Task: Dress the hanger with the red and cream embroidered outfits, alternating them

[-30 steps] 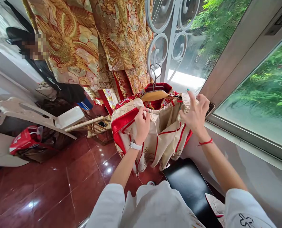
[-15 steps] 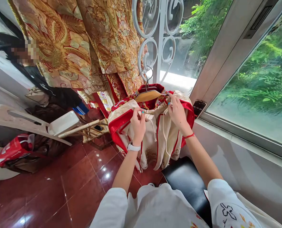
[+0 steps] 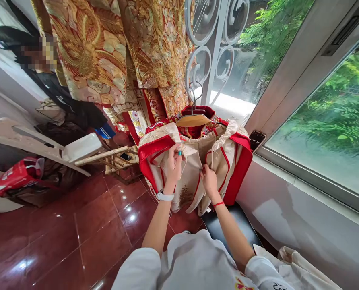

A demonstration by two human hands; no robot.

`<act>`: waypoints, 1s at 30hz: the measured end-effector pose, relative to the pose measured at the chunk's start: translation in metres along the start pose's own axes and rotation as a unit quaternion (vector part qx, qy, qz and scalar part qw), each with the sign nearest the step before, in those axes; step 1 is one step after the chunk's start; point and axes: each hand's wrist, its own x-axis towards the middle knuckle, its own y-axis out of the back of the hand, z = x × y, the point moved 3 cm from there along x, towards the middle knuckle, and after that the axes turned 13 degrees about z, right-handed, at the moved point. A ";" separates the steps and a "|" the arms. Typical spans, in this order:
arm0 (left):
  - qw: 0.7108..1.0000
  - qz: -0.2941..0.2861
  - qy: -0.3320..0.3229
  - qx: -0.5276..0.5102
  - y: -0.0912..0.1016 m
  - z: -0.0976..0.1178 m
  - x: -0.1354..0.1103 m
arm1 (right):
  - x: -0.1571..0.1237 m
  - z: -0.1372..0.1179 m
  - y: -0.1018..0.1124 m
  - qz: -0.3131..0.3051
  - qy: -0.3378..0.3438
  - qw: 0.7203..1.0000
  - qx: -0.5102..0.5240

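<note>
A cream and red embroidered garment (image 3: 191, 165) hangs from a wooden hanger (image 3: 194, 120) with a metal hook. Its gathered cream band (image 3: 227, 135) lies draped across the hanger, and a thin cream drawstring (image 3: 212, 157) dangles from its right part. My left hand (image 3: 175, 167) is closed at the left of the band, its fingers pinching the cream cloth near the tie. Lower and to the right, my right hand (image 3: 209, 180) is closed on a cream edge of the garment's front. Exactly what lies between its fingertips is hidden.
Gold and red embroidered costumes (image 3: 89, 52) hang behind, left of a white scrollwork grille (image 3: 217, 44). A phone (image 3: 256, 141) leans by the window. Below are a black stool (image 3: 242, 223) and a bamboo chair (image 3: 116, 159). Another person (image 3: 73, 108) is at the far left.
My right hand has moved down and left from the top of the band to the garment's front. My left hand has dropped slightly. The band's right part now lies over the hanger's shoulder.
</note>
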 end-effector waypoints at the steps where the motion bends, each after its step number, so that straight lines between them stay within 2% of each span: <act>1: 1.000 0.016 0.010 -0.012 0.004 -0.007 -0.011 | -0.006 0.004 -0.001 0.012 0.003 0.999 0.044; 3: 0.998 0.046 0.042 -0.008 0.011 -0.023 -0.041 | -0.022 0.013 -0.001 0.030 0.016 0.990 0.134; 5: 0.994 0.043 0.091 0.030 0.012 -0.041 -0.078 | -0.038 0.020 -0.001 0.033 0.031 0.978 0.203; 8: 0.982 -0.040 0.167 0.083 0.006 -0.060 -0.126 | -0.058 0.029 0.000 0.027 0.032 0.963 0.265; 10: 0.975 -0.091 0.177 0.101 0.003 -0.064 -0.142 | -0.066 0.033 0.002 0.036 0.021 0.956 0.292; 13: 0.971 -0.138 0.130 0.142 0.005 -0.056 -0.144 | -0.075 0.035 0.006 0.047 0.022 0.947 0.317; 16: 0.964 -0.171 0.084 0.184 0.011 -0.040 -0.136 | -0.082 0.030 0.010 0.028 0.031 0.941 0.335; 21: 0.968 -0.152 0.047 0.194 0.015 -0.015 -0.138 | -0.092 0.024 0.014 0.042 0.012 0.935 0.353; 23: 0.974 -0.142 0.067 0.166 0.013 -0.011 -0.143 | -0.095 0.025 0.014 0.049 0.006 0.937 0.347; 26: 0.976 -0.115 0.147 0.112 0.009 -0.012 -0.146 | -0.097 0.024 0.014 0.046 0.007 0.946 0.321; 28: 0.972 -0.087 0.199 0.091 0.006 -0.014 -0.142 | -0.098 0.022 0.015 0.042 0.015 0.952 0.304; 30: 0.969 -0.061 0.221 0.088 0.005 -0.014 -0.137 | -0.099 0.019 0.017 0.041 0.028 0.953 0.300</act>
